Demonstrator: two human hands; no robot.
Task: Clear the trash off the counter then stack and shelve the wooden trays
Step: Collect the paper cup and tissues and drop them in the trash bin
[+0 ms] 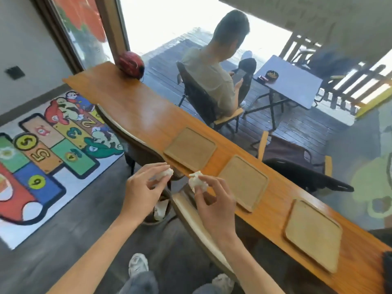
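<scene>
At the bottom of the frame our two pale shoes [138, 264] stood on dark grey floorboards. Above them, low centre, our left hand [142, 188] pinched a crumpled white paper wad [166, 173] between thumb and fingertips, and our right hand [214, 203] was closed the same way on a second wad of crumpled paper [197, 183], lumpy and soft-looking. Both wads hung off the counter's near edge, above a small round bin [158, 213] on the floor that held more white paper.

The long wooden counter [135, 111] ran from lower right to upper left, glossy orange-brown with visible grain. On it lay three flat square wooden trays with rounded corners and low rims, matte and paler than the counter: the nearest tray [313, 234] at lower right, the middle tray [244, 181] just beside our right hand, the far tray [190, 148] at centre. They were apart, unstacked. A shiny red rounded object [131, 64] sat at the counter's far end.

At left, a bright hopscotch rug [48, 149] with numbers covered the floor. Beyond the counter, a seated person [214, 66] faced a grey folding table [290, 80] on a slatted deck.
</scene>
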